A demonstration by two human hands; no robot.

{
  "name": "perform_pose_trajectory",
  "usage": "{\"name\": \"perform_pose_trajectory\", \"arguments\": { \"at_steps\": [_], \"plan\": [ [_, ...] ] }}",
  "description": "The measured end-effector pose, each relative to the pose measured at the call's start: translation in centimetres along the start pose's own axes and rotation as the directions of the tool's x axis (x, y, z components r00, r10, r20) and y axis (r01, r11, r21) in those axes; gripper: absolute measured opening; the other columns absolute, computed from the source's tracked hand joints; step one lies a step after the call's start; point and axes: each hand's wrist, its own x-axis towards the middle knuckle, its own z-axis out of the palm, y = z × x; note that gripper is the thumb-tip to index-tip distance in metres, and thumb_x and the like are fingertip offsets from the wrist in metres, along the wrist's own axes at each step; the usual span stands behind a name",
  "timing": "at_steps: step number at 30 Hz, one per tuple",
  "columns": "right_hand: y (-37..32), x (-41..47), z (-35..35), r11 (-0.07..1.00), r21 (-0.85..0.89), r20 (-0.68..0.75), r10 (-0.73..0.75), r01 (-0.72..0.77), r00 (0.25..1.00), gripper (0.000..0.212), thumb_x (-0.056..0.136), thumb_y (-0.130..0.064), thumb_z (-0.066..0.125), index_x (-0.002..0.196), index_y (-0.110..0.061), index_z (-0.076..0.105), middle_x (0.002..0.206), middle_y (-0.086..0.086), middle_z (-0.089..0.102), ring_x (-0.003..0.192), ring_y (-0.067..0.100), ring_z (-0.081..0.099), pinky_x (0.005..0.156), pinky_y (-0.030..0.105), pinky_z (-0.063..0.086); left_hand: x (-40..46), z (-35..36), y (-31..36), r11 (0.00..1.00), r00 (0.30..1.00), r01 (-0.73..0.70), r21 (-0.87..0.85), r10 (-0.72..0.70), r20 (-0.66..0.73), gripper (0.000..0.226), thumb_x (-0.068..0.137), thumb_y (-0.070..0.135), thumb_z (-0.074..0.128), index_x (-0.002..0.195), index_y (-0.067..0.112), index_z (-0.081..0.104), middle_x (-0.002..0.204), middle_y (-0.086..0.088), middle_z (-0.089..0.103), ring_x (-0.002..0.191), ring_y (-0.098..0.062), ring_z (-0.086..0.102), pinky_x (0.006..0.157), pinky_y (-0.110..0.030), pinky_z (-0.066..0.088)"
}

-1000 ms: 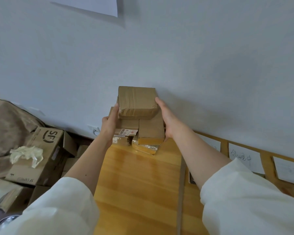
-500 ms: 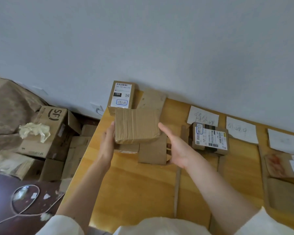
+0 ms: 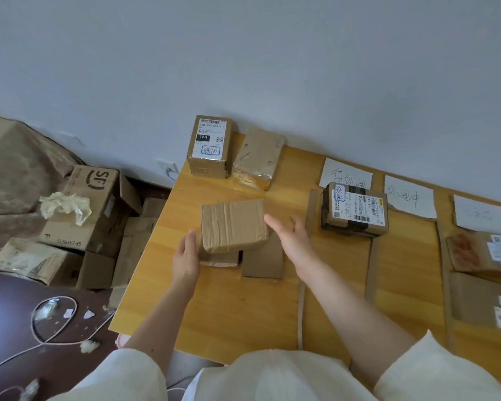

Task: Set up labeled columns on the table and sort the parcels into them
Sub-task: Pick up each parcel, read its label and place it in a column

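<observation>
A plain taped parcel (image 3: 233, 224) lies on top of two lower parcels (image 3: 262, 260) near the left end of the wooden table (image 3: 237, 314). My left hand (image 3: 187, 257) sits flat against the stack's left side. My right hand (image 3: 291, 241) hovers open just right of the top parcel, fingers straight. At the back left stand a labelled parcel (image 3: 210, 146) and a plain one (image 3: 258, 157). Paper labels (image 3: 346, 176) (image 3: 409, 196) (image 3: 479, 214) lie along the wall, and cardboard strips (image 3: 370, 273) mark the columns. Another labelled parcel (image 3: 355, 208) sits below the first label.
More parcels (image 3: 483, 253) lie at the right edge of the table. On the floor to the left are an SF Express carton (image 3: 90, 204), flattened cardboard, crumpled tape (image 3: 65, 202) and a cable (image 3: 52, 325). The wall runs right behind the table.
The stack of parcels came down from chest height onto the table. My right hand has come off the top parcel and opened; my left hand slid down to the stack's side.
</observation>
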Motion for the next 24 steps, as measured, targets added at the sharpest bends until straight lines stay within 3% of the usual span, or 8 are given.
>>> {"name": "perform_pose_trajectory", "arguments": {
  "at_steps": [2,5,10,13,16,19,21,24],
  "plan": [
    [-0.4,-0.6,0.4,0.937,-0.196,-0.105,-0.313,0.289,0.944,0.089,0.076,-0.062,0.068,0.149,-0.031,0.027,0.156,-0.007,0.027,0.142,0.016,0.027,0.114,0.044,0.027,0.0,-0.3,-0.9,1.0,0.994,-0.018,0.011,0.019,-0.105,0.052,0.099,0.049,0.035,0.142,0.021,0.044,0.146,-0.004,0.044,0.136,-0.029,0.037,0.109,-0.044,0.031],
    [-1.6,-0.9,1.5,0.694,-0.466,0.051,-0.598,0.549,0.8,0.09,0.074,-0.061,0.07,0.148,-0.031,0.029,0.156,-0.009,0.027,0.144,0.013,0.02,0.116,0.04,0.017,0.4,-0.7,-2.7,0.994,0.989,-0.034,0.108,0.049,-0.139,0.044,0.099,0.04,0.034,0.137,0.025,0.05,0.142,-0.004,0.049,0.135,-0.027,0.037,0.111,-0.049,0.033],
    [-2.7,0.5,3.4,0.31,-0.759,0.359,-0.534,0.573,0.765,0.116,0.061,-0.056,0.082,0.153,-0.028,0.016,0.161,0.0,0.013,0.149,0.02,0.001,0.121,0.051,0.004,0.2,-0.1,-3.2,0.986,0.99,-0.094,0.14,0.108,-0.095,0.045,0.098,0.046,0.034,0.136,0.028,0.05,0.14,0.001,0.051,0.134,-0.025,0.038,0.11,-0.049,0.034],
    [-2.9,0.6,3.2,0.348,-0.755,0.29,-0.582,0.555,0.76,0.114,0.059,-0.056,0.083,0.151,-0.027,0.023,0.151,-0.002,0.031,0.142,0.021,0.022,0.117,0.043,0.021,-0.7,0.4,-2.5,0.947,0.962,-0.25,0.202,0.266,-0.056,0.043,0.099,0.045,0.038,0.139,0.03,0.047,0.146,-0.001,0.045,0.137,-0.023,0.034,0.112,-0.047,0.032],
    [-3.6,-0.9,1.7,0.702,-0.499,0.12,-0.525,0.508,0.843,0.107,0.058,-0.065,0.08,0.147,-0.033,0.03,0.143,-0.009,0.04,0.129,0.01,0.038,0.106,0.034,0.033,-1.8,0.9,-2.2,0.775,0.862,-0.452,0.441,0.507,-0.006,0.045,0.099,0.033,0.047,0.143,0.028,0.042,0.154,-0.005,0.033,0.142,-0.025,0.024,0.114,-0.043,0.025],
    [-3.8,-2.9,-0.9,0.952,0.092,0.147,-0.302,0.291,0.942,0.073,0.072,-0.057,0.073,0.136,-0.035,0.046,0.129,-0.011,0.059,0.118,0.009,0.056,0.106,0.042,0.043,-2.4,2.0,-2.2,0.43,0.652,-0.665,0.611,0.733,0.194,0.043,0.097,0.027,0.051,0.139,0.027,0.047,0.152,-0.006,0.036,0.143,-0.027,0.026,0.116,-0.047,0.024],
    [-2.9,-3.6,-2.5,0.861,0.507,0.237,-0.175,0.032,0.956,0.048,0.081,-0.051,0.065,0.124,-0.032,0.055,0.125,-0.001,0.065,0.12,0.021,0.058,0.109,0.053,0.038,-2.3,2.9,-2.5,0.274,0.566,-0.738,0.617,0.75,0.343,0.039,0.094,0.03,0.047,0.132,0.024,0.056,0.148,-0.007,0.044,0.14,-0.027,0.034,0.115,-0.049,0.026],
    [-0.8,-4.0,-3.9,0.639,0.737,0.427,-0.184,-0.222,0.885,0.074,0.076,-0.06,0.066,0.138,-0.023,0.051,0.136,0.014,0.058,0.128,0.038,0.051,0.111,0.061,0.029,-2.2,4.2,-3.0,0.173,0.569,-0.735,0.656,0.684,0.457,0.037,0.09,0.037,0.046,0.12,0.025,0.064,0.147,-0.008,0.046,0.138,-0.03,0.038,0.115,-0.048,0.025]
  ]
}}
